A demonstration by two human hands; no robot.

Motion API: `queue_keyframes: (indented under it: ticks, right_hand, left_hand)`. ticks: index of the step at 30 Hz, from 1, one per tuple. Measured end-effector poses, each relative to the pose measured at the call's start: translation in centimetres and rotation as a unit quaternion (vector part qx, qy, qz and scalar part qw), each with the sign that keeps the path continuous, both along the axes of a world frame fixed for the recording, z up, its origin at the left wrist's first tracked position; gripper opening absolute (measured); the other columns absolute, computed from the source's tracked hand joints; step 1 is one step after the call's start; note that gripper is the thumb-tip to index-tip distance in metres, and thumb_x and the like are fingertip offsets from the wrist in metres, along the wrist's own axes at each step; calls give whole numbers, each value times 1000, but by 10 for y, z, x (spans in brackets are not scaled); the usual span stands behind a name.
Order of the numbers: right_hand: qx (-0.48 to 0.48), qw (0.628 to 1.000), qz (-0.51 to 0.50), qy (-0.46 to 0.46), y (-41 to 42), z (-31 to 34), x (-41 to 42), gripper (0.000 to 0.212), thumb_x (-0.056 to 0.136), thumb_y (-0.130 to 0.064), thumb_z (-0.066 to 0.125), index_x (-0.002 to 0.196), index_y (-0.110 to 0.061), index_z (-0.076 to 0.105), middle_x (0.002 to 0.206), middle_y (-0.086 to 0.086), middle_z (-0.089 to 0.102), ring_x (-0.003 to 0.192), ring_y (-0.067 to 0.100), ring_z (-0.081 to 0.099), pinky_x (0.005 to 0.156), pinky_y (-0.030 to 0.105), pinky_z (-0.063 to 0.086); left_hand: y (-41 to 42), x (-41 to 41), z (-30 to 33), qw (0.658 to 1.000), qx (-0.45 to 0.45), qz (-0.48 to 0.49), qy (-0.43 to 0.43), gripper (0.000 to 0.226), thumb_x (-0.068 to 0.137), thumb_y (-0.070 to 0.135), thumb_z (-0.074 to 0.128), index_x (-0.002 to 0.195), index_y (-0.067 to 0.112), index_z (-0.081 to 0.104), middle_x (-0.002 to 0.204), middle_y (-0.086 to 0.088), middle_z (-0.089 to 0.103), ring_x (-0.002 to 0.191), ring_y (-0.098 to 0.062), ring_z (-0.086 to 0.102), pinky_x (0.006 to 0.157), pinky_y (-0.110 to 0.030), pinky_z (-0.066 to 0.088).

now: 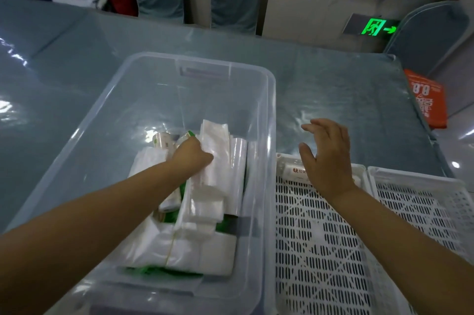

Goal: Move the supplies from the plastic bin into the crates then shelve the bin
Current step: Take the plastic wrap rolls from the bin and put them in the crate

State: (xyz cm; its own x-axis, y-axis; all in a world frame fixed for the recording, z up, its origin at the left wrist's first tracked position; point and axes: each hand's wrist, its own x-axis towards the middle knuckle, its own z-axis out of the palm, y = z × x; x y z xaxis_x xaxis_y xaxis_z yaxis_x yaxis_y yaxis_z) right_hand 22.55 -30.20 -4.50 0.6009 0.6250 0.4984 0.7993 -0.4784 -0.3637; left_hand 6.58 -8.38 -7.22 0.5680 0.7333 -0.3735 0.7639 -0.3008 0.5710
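Our left hand [193, 157] is down in the plastic bin [143, 78], closed on the bagged supplies [215, 160]; our right hand [327, 155] hovers spread and empty over the near crate [318, 243]. We'd grip the whole bundle firmly — slippery plastic — and lift clear of the wall.

We see two bare forearms, each uncovered from the wrist back to the frame's edge, with no sleeve or cuff showing. Our left hand [193, 155] and right hand [327, 158] wear no gloves. Fingers [316, 125] of the right hand carry no rings, and neither wrist bears a watch or band.
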Motion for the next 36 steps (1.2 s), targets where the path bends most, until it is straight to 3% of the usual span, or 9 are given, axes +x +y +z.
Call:
queue_keyframes:
  ticks: [4,8,13,16,18,21,26,31,36]
  right_hand:
    - [21,1000,-3,9,10,9,-11,32,79,-5,65,111,-6,61,114,12,58,112,24,46,100,34,35]
    - [49,999,-7,18,16,17,-18,30,79,-3,64,109,-7,62,112,11,57,110,17,43,98,33,39]
    - [75,996,-3,42,23,31,-27,30,80,-1,61,108,-10,62,111,5,56,106,4,40,94,15,34]
    - [102,990,26,88,34,48,-40,27,81,0,58,106,-12,62,104,1,57,96,10,53,85,15,42]
    - [120,979,44,157,46,59,-51,25,84,-2,55,106,-14,61,97,-2,60,86,10,58,78,17,47]
    - [135,936,54,320,67,74,-69,26,88,-9,54,113,-15,59,89,2,66,84,14,65,80,29,54]
    - [198,856,30,476,78,88,-78,19,86,-16,58,105,-18,61,86,-4,71,71,3,67,62,19,54]
    - [227,792,-14,567,52,85,-64,18,81,-16,67,99,-13,66,94,8,74,87,26,70,80,43,57]
    - [294,728,-43,618,-3,74,-34,19,75,-5,70,94,-10,67,87,9,75,78,26,72,65,36,57]
  left_hand:
    - [-2,9,-2,994,-88,57,-36,16,79,16,61,80,3,53,66,-4,48,61,-17,48,47,-26,33]
    - [-5,13,-7,981,-146,105,-77,25,77,7,63,98,-4,54,80,-13,52,78,-28,52,62,-30,40]
    - [8,9,15,948,-225,155,-164,10,73,-10,60,79,-2,59,69,-19,53,57,-27,50,59,-32,44]
    - [13,4,52,920,-269,165,-232,17,76,-11,59,71,5,56,61,-11,52,43,-20,53,40,-20,45]
    - [10,0,76,895,-307,150,-288,16,78,-11,58,75,5,56,63,-11,55,41,-15,57,38,-18,46]
    - [-5,-4,102,863,-345,112,-353,20,80,-11,56,97,-1,59,77,-15,64,55,-19,64,51,-25,56]
    - [-35,-6,118,856,-338,73,-383,38,80,-9,57,117,-2,55,109,-23,66,97,-36,65,87,-46,53]
    - [-62,9,126,891,-270,-52,-362,32,80,4,64,110,11,60,100,-12,71,90,-27,69,79,-40,56]
    - [-101,41,134,912,-226,-150,-309,25,78,13,68,101,21,59,97,-5,68,85,-22,67,72,-34,57]
